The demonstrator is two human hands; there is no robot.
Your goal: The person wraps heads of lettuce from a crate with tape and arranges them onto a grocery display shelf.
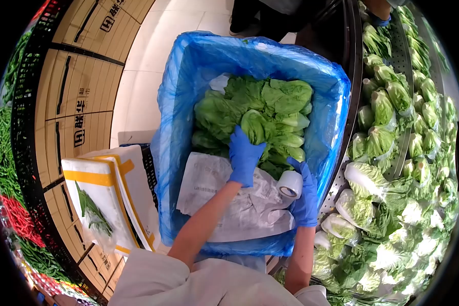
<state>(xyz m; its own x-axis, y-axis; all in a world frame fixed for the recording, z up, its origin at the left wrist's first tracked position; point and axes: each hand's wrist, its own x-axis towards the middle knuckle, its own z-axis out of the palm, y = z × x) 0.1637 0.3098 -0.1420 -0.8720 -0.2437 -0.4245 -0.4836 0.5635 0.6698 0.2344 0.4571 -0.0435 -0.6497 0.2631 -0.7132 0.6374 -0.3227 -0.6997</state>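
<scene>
My left hand (246,157), in a blue glove, is at the front of a pile of green lettuce (288,97). Its fingers and thumb are closed around the lower part of one lettuce head (254,125). My right hand (305,196), also gloved in blue, grips a white roll of tape (290,183) with a dark ring at its core. The lettuce lies in a large crate lined with blue plastic film (171,102). A crumpled, printed white paper sheet (214,191) covers the near part of the crate, below both hands.
White foam boxes with yellow tape (89,171) stand left of the crate, bagged green leaves (93,214) on top. Stacked cartons (79,97) line the left side. Shelves of lettuce and cabbage (364,178) run along the right. Another person's legs (260,20) show beyond the crate.
</scene>
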